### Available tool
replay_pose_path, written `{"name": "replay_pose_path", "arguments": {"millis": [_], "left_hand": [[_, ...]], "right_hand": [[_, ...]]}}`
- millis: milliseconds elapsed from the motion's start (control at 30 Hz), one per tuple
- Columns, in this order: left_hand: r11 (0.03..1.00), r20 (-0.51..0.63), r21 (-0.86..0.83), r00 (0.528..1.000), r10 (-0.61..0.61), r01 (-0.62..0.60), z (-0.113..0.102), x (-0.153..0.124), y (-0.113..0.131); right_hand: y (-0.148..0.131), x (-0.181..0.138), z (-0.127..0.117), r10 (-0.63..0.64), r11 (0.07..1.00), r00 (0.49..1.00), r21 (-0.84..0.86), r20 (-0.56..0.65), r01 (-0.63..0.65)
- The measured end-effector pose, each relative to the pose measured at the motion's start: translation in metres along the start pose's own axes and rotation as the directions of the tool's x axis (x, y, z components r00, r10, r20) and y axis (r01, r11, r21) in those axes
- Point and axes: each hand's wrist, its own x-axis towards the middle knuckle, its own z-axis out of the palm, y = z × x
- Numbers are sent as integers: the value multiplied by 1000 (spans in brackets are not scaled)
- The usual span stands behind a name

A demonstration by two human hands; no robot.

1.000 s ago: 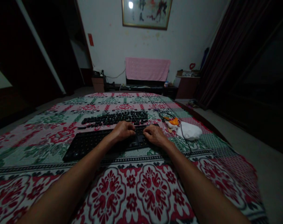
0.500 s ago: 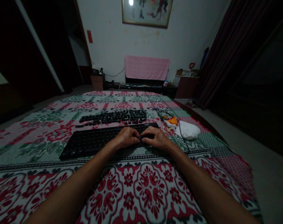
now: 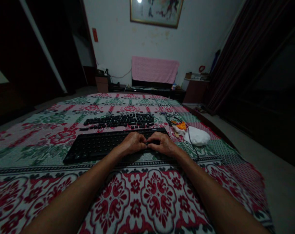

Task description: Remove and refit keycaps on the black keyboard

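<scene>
A black keyboard (image 3: 96,146) lies across the floral bedspread (image 3: 147,198) in front of me. Both hands rest on its right half with the fingers curled in. My left hand (image 3: 132,143) and my right hand (image 3: 163,143) meet at the fingertips in a pinch over the keys. Whatever they pinch is hidden under the fingers. Just behind the keyboard lies a row of loose black keycaps (image 3: 120,120), untouched by either hand.
Right of the keyboard lie a white bundle (image 3: 197,136), an orange object (image 3: 182,125) and a dark cable (image 3: 173,118). The bed's edge drops to the floor on the right. A pink cloth (image 3: 154,69) hangs at the far wall, under a framed picture (image 3: 157,11).
A second ago my hands were apart on the keyboard, the left one farther up. They have drawn back and together until the fingertips touch, and have stayed there for the last half second.
</scene>
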Motion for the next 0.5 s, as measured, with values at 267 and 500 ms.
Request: {"name": "replay_pose_path", "arguments": {"millis": [267,500], "left_hand": [[999,21,-48,1000,14,-13,0,0,-3],[999,13,-41,999,31,-30,-2,-2,0]], "right_hand": [[-2,0,-3,-2,996,1000,-84,22,4],[-5,0,-3,12,993,1000,-114,26,-9]]}}
